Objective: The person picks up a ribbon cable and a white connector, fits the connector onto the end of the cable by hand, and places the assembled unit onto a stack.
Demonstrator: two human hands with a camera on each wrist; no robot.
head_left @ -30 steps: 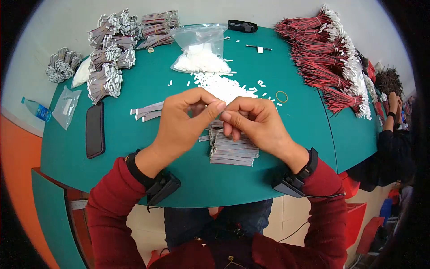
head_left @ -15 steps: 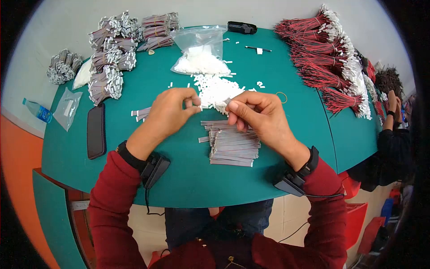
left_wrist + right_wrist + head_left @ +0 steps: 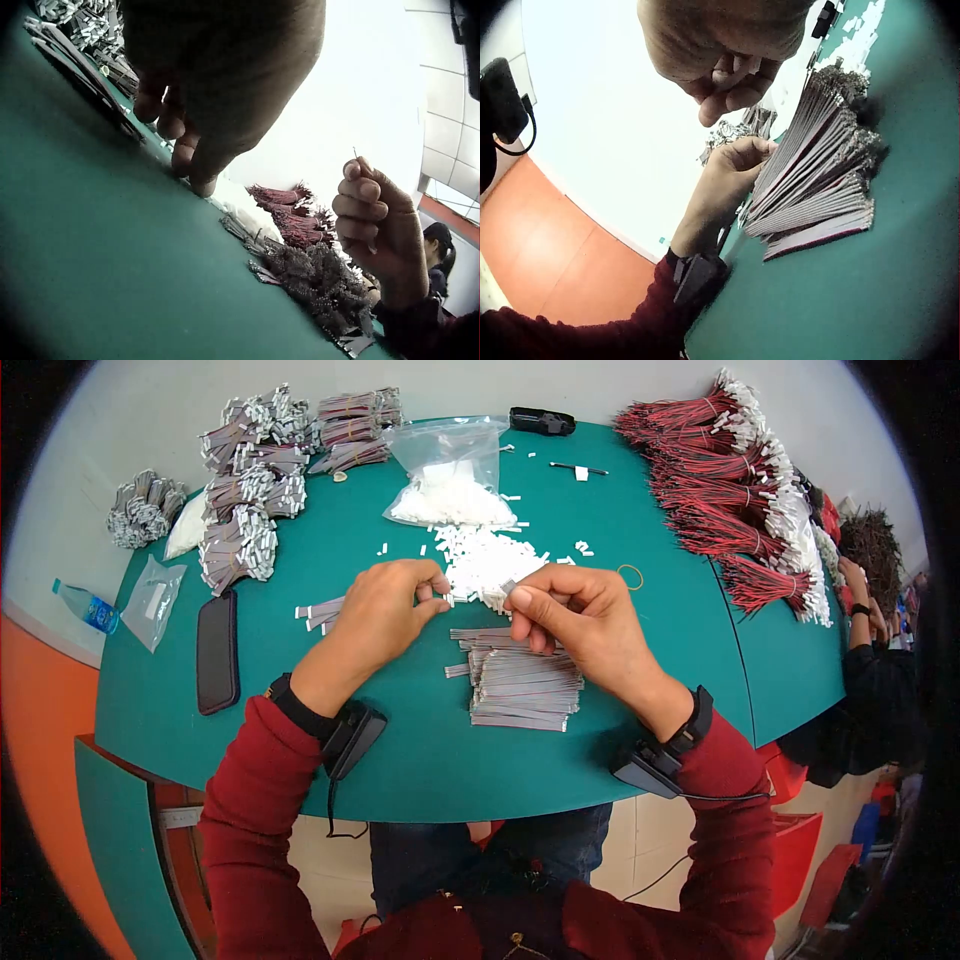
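In the head view my right hand (image 3: 580, 615) pinches a short grey ribbon cable (image 3: 508, 586) between thumb and forefinger, with its end jutting out past the fingertips. From the left wrist, that end shows as a thin sliver above the thumb. My left hand (image 3: 385, 605) has its thumb and forefinger bent toward each other at the left edge of a heap of small white connector housings (image 3: 485, 560); I cannot tell if they pinch one. Below and between the hands lies a stack of grey ribbon cables (image 3: 525, 690), seen closely in the right wrist view.
Behind the heap stands a clear bag (image 3: 450, 495) of white housings. Several ribbon cables (image 3: 320, 613) lie beside my left hand, near a dark phone (image 3: 217, 652). Bundled grey cables (image 3: 240, 545) are at back left, red-black wire bundles (image 3: 720, 490) at right. Another person's hand (image 3: 858, 585) works far right.
A second ago both hands met over the cable stack. Then the left hand moved left and down to the heap's edge, while the right hand kept hold of the ribbon cable and shifted slightly right.
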